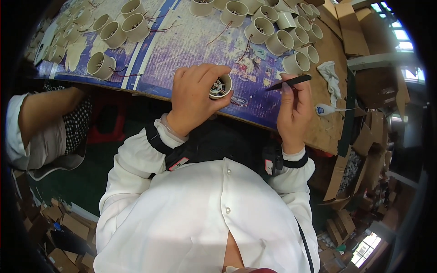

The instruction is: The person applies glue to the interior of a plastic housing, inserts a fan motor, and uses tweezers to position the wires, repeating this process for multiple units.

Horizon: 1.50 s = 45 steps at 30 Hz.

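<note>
My left hand (193, 93) is closed round a cream-white plastic cup-shaped housing (228, 86) at the front edge of the table. Its open top faces up, and a round part with metal and spokes shows inside. To the right, my right hand (293, 107) pinches slim black tweezers (298, 80) between thumb and fingers. Their pointed end aims left toward the housing, a short gap away from it. Another such housing (296, 63) stands just beyond the right hand.
Many similar housings (234, 13) with thin red and black wires stand along the far side. Purple printed cardboard (182, 45) covers the table. At right lie a white cloth (331, 79) and a needle-tipped bottle (323, 109). Another person's arm (45, 109) is at left; open cartons (348, 175) stand right.
</note>
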Each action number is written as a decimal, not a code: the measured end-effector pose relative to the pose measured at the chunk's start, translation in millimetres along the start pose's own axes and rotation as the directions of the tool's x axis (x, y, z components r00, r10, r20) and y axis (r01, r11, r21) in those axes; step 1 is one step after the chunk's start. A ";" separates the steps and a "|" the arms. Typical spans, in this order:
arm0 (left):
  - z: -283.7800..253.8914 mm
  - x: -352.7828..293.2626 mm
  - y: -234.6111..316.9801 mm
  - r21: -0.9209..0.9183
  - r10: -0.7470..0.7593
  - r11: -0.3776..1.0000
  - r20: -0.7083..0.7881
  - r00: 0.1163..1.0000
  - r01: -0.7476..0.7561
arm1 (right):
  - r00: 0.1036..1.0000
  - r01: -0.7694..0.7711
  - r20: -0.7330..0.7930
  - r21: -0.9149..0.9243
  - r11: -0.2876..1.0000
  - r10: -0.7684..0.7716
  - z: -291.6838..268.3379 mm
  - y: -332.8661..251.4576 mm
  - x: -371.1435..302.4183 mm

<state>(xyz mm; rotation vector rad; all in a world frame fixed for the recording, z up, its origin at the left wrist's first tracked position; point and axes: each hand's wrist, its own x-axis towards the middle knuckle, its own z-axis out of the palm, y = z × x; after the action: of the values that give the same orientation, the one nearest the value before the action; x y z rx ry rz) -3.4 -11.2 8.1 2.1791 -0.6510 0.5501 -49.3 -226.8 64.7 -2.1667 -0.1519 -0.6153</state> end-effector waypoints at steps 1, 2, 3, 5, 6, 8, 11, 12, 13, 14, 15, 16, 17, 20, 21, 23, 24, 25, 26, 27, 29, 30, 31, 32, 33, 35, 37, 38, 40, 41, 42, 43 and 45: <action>0.2 -0.6 0.1 -0.001 0.005 1.000 -0.003 1.000 -0.005 | 1.000 0.000 0.003 0.001 1.000 -0.001 4.3 1.2 -0.4; 0.5 -1.4 0.2 -0.003 0.009 1.000 -0.005 1.000 -0.009 | 0.998 0.005 0.062 0.024 1.000 -0.006 9.9 5.4 -1.7; -0.1 -0.8 0.5 -0.001 0.015 1.000 -0.010 1.000 -0.015 | 0.993 0.011 0.119 0.051 0.999 -0.017 15.0 10.1 -2.4; -1.6 2.3 -0.2 0.002 0.022 1.000 -0.007 1.000 -0.022 | 0.984 0.017 0.178 0.080 0.997 -0.031 19.8 16.2 -4.7; -2.3 4.7 -1.0 0.001 0.031 1.000 -0.001 1.000 -0.031 | 0.983 -0.041 0.185 0.091 0.995 0.024 21.0 18.7 -6.1; -2.6 8.8 -3.8 0.002 0.036 0.999 0.005 0.999 -0.036 | 0.971 -0.159 0.200 0.111 0.981 0.134 23.6 22.1 -6.5; -2.4 13.5 -8.4 -0.011 0.009 1.000 0.036 0.999 -0.009 | 0.984 -0.148 0.145 0.374 0.916 0.100 31.3 4.7 9.3; -2.5 14.6 -9.6 -0.011 0.009 1.000 0.038 0.999 -0.009 | 0.990 -0.131 0.111 0.495 0.859 0.088 34.8 -0.3 13.7; -1.5 14.8 -10.7 -0.009 0.006 1.000 0.034 0.999 -0.006 | 0.990 -0.132 0.110 0.496 0.859 0.089 38.7 -2.0 15.1; -0.6 15.2 -11.8 -0.007 0.003 1.000 0.028 1.000 -0.003 | 0.988 -0.119 0.139 0.460 0.880 0.061 42.9 -3.9 16.6; 0.0 16.1 -13.1 -0.005 0.001 1.000 0.022 1.000 -0.001 | 0.985 -0.104 0.169 0.425 0.899 0.034 46.9 -5.3 18.5; 0.4 17.7 -14.5 -0.004 0.003 1.000 0.020 1.000 -0.003 | 0.980 -0.086 0.200 0.389 0.917 0.007 49.8 -5.6 20.8; 0.7 19.8 -16.1 0.007 0.000 1.000 0.010 1.000 0.000 | 0.980 -0.082 0.198 0.390 0.917 0.003 52.7 -3.4 22.9; 0.0 23.0 -20.6 0.034 -0.006 0.999 -0.016 1.000 0.007 | 0.973 -0.050 0.231 0.320 0.946 -0.027 64.1 3.9 27.5; 0.5 22.5 -21.9 0.026 -0.011 1.000 -0.014 1.000 0.012 | 0.973 -0.046 0.230 0.322 0.946 -0.031 65.3 4.9 28.0; 0.9 21.6 -23.3 0.008 -0.024 1.000 -0.010 1.000 0.024 | 0.965 -0.052 0.261 0.276 0.960 -0.023 66.1 1.5 28.9; 0.3 21.6 -23.3 0.008 -0.024 1.000 -0.012 1.000 0.024 | 0.961 -0.056 0.276 0.252 0.966 -0.016 66.6 0.3 29.4; -0.2 21.2 -23.0 0.014 -0.023 1.000 -0.014 1.000 0.023 | 0.961 -0.055 0.277 0.251 0.966 -0.017 67.6 0.5 29.6; -0.5 20.8 -22.9 0.018 -0.022 1.000 -0.016 1.000 0.022 | 0.962 -0.048 0.271 0.248 0.968 -0.022 69.0 1.5 29.4; -0.5 20.7 -23.0 0.023 -0.021 1.000 -0.018 1.000 0.021 | 0.964 -0.041 0.265 0.245 0.969 -0.026 70.3 2.6 28.9; -0.6 21.5 -23.3 0.020 -0.023 1.000 -0.019 1.000 0.023 | 0.964 -0.034 0.262 0.241 0.970 -0.031 71.2 2.4 29.8; -0.5 21.8 -23.4 0.017 -0.023 1.000 -0.019 1.000 0.023 | 0.964 -0.015 0.262 0.232 0.972 -0.048 70.9 1.5 30.4; -0.5 22.0 -23.6 0.015 -0.023 1.000 -0.019 1.000 0.024 | 0.963 0.004 0.263 0.224 0.974 -0.065 70.5 0.5 31.1; -0.4 22.0 -23.7 0.015 -0.025 1.000 -0.020 1.000 0.025 | 0.961 0.023 0.263 0.217 0.976 -0.081 70.3 -0.2 31.6; -0.3 22.1 -23.9 0.017 -0.022 1.000 -0.024 0.999 0.023 | 0.961 0.023 0.264 0.216 0.976 -0.081 70.2 -0.9 31.9; -0.2 22.1 -24.0 0.021 -0.018 1.000 -0.033 0.999 0.018 | 0.960 0.034 0.267 0.197 0.980 -0.087 69.9 -2.1 32.4; -0.9 22.3 -23.6 0.015 -0.026 1.000 -0.025 0.999 0.026 | 0.959 0.039 0.269 0.187 0.982 -0.090 70.2 -2.7 32.9; -1.2 22.3 -23.3 0.011 -0.034 0.999 -0.018 0.999 0.034 | 0.960 0.041 0.264 0.189 0.981 -0.091 70.6 -2.8 32.9; -1.3 22.1 -23.2 0.007 -0.042 0.999 -0.011 0.999 0.042 | 0.963 0.044 0.254 0.192 0.980 -0.093 71.3 -3.2 32.9; -1.2 22.0 -23.1 0.008 -0.043 0.999 -0.012 0.999 0.043 | 0.962 0.045 0.255 0.192 0.980 -0.094 71.8 -3.3 33.0; -1.0 21.8 -23.0 0.008 -0.043 0.999 -0.013 0.999 0.043 | 0.962 0.076 0.244 0.181 0.981 -0.120 72.4 -3.1 33.5; -1.0 21.9 -23.2 0.009 -0.043 0.999 -0.014 0.999 0.043 | 0.961 0.108 0.234 0.169 0.980 -0.147 73.1 -3.0 34.1; -0.8 21.6 -23.5 0.010 -0.043 0.999 -0.014 0.999 0.043 | 0.959 0.140 0.223 0.157 0.978 -0.173 73.5 -3.0 34.5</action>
<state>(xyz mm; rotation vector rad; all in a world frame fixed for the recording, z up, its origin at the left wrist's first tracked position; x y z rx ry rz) 27.5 -3.2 7.8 2.1919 -0.5936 0.5462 7.3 -171.8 45.7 -2.0983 -0.4856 -0.4189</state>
